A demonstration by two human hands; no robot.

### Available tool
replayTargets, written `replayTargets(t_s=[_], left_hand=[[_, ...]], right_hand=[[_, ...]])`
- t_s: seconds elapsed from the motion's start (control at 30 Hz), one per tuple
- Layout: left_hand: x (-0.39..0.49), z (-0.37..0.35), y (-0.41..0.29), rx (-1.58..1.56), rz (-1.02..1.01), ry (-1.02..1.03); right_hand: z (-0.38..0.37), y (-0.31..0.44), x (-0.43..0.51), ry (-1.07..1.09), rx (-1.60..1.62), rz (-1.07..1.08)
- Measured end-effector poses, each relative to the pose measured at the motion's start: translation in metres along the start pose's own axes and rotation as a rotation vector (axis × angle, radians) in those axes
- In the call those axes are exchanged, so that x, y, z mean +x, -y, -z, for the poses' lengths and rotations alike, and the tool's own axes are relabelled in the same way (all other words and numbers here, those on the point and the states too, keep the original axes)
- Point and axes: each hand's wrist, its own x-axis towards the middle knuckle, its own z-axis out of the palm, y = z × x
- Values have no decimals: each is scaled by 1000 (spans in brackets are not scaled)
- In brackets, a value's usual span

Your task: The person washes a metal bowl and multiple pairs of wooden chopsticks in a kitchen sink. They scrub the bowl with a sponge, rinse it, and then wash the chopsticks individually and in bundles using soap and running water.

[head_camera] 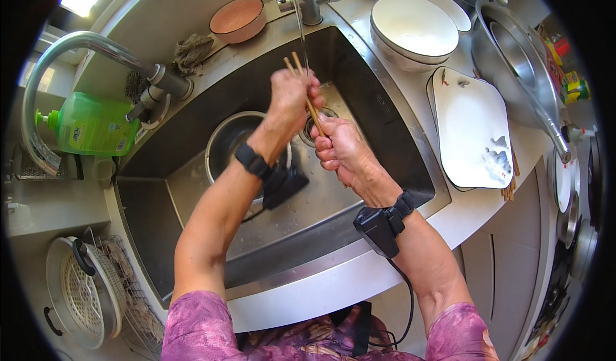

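Several wooden chopsticks point(313, 113) are gripped by both of my hands above the sink point(288, 221). My left hand point(291, 91) closes around their upper part, close to a thin stream of water point(298, 14) from the faucet point(309, 2). Lower down, my right hand point(339, 144) holds the same chopsticks near their other end. Beneath my left forearm a round metal pot point(226, 140) stands in the sink, partly hidden. The drain point(308, 132) shows between and below my hands.
White bowls point(414, 27), stacked rectangular plates point(471, 125) and a large metal basin point(500, 72) occupy the right counter. A pink bowl point(238, 19) and a grey cloth point(192, 53) lie behind the sink. At left are a curved faucet point(96, 41) and a green soap bottle point(96, 125).
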Motion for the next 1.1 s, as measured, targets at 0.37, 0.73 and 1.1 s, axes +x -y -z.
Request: replayTargets(t_s=[0.37, 0.73, 1.1], left_hand=[[-1, 6, -1, -127, -49, 35], [18, 10, -20, -50, -44, -16], [14, 8, -21, -90, -34, -2]], right_hand=[[-4, -4, -1, 8, -135, 141], [-6, -6, -3, -40, -188, 142], [-2, -5, -3, 10, -154, 198]])
